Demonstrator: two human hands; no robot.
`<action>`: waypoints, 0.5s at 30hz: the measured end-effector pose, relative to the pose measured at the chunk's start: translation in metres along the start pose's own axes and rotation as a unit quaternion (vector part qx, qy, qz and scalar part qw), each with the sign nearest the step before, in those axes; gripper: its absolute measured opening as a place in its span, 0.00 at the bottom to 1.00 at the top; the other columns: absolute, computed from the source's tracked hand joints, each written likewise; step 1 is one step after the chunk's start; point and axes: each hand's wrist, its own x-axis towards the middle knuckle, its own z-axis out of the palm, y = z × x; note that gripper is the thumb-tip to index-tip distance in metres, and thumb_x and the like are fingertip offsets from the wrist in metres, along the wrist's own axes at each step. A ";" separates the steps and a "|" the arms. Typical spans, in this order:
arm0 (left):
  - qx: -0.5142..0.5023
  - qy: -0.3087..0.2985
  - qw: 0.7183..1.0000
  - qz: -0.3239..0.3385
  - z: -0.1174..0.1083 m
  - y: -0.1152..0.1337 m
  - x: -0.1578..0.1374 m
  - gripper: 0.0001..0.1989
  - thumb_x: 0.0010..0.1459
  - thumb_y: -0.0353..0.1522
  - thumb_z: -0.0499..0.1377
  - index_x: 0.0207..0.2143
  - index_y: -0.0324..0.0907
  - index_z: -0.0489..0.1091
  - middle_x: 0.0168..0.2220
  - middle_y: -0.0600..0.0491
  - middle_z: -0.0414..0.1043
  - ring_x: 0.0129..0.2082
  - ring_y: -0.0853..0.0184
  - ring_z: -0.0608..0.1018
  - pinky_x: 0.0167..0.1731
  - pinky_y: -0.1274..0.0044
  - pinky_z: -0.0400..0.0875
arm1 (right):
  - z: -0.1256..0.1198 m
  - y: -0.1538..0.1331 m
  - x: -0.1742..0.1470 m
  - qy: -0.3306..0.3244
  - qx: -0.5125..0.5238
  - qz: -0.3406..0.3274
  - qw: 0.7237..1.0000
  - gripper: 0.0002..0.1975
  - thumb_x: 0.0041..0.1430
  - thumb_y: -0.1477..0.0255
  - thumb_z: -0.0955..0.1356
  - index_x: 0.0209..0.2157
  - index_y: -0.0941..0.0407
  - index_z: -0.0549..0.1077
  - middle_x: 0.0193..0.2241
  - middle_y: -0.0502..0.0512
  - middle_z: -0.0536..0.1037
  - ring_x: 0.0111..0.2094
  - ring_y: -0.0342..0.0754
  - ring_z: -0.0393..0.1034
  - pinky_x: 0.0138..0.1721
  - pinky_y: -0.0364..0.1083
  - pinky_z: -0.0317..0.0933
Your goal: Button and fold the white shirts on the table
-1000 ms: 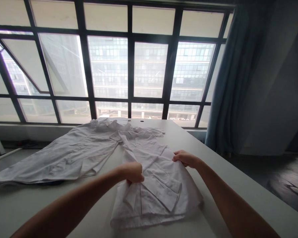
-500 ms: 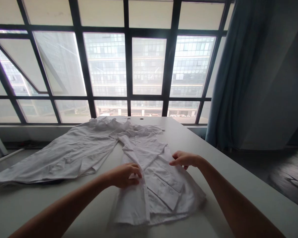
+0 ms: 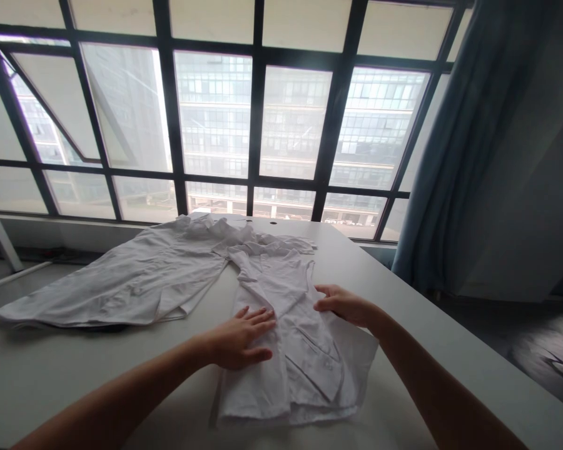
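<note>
White cloth, softly creased, makes up the shirt [image 3: 263, 390] lying lengthwise before me on the worktop [image 3: 356, 267], hem toward me, a sleeve [image 3: 312, 357] folded down over its body. My left grip [image 3: 238, 342] rests flat on its left side, palm down, fingers spread. My right grip [image 3: 343, 305] pinches its right edge, the cloth below raised off the surface. To the left, a second white garment [image 3: 136, 275] lies spread out, its far end meeting the shirt's. Beyond stands a dark-framed window [image 3: 295, 125], a blue-grey curtain [image 3: 469, 175] hanging at its right.
</note>
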 end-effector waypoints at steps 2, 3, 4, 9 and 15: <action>0.014 -0.016 1.000 0.003 0.003 0.004 -0.001 0.37 0.65 0.51 0.51 0.70 0.43 0.49 0.71 0.41 0.42 0.71 0.51 0.47 0.66 0.51 0.41 | 0.015 -0.003 0.003 -0.044 0.000 -0.024 0.999 0.20 0.47 0.75 0.71 0.45 0.59 0.75 0.18 0.44 0.69 0.18 0.39 0.59 0.19 0.37 0.52; 0.024 -0.022 0.999 -0.001 0.005 0.005 -0.001 0.38 0.65 0.51 0.51 0.70 0.43 0.48 0.71 0.41 0.41 0.71 0.51 0.46 0.66 0.51 0.41 | 0.023 -0.003 0.005 -0.062 0.000 -0.037 0.997 0.20 0.47 0.76 0.70 0.46 0.59 0.74 0.17 0.43 0.67 0.17 0.38 0.56 0.18 0.37 0.49; 0.033 -0.025 0.999 -0.004 0.007 0.006 -0.001 0.38 0.65 0.51 0.51 0.71 0.43 0.47 0.71 0.40 0.40 0.71 0.51 0.46 0.66 0.50 0.41 | 0.031 -0.003 0.007 -0.070 -0.002 -0.045 0.997 0.21 0.48 0.77 0.70 0.47 0.60 0.73 0.16 0.41 0.66 0.16 0.37 0.54 0.17 0.36 0.48; 0.037 -0.037 0.999 -0.012 0.006 0.007 0.000 0.41 0.64 0.51 0.52 0.71 0.42 0.45 0.71 0.39 0.36 0.71 0.50 0.43 0.66 0.50 0.39 | 0.067 0.006 0.018 -0.065 -0.040 -0.019 0.997 0.31 0.51 0.78 0.69 0.58 0.62 0.64 0.15 0.41 0.68 0.14 0.39 0.59 0.15 0.36 0.52; 0.018 -0.053 0.998 0.003 0.000 0.004 -0.002 0.44 0.61 0.53 0.55 0.71 0.43 0.45 0.72 0.41 0.36 0.71 0.51 0.43 0.66 0.51 0.37 | 0.079 0.014 0.018 -0.150 -0.092 0.010 0.984 0.42 0.54 0.79 0.68 0.67 0.63 0.47 0.19 0.43 0.74 0.14 0.40 0.65 0.15 0.36 0.57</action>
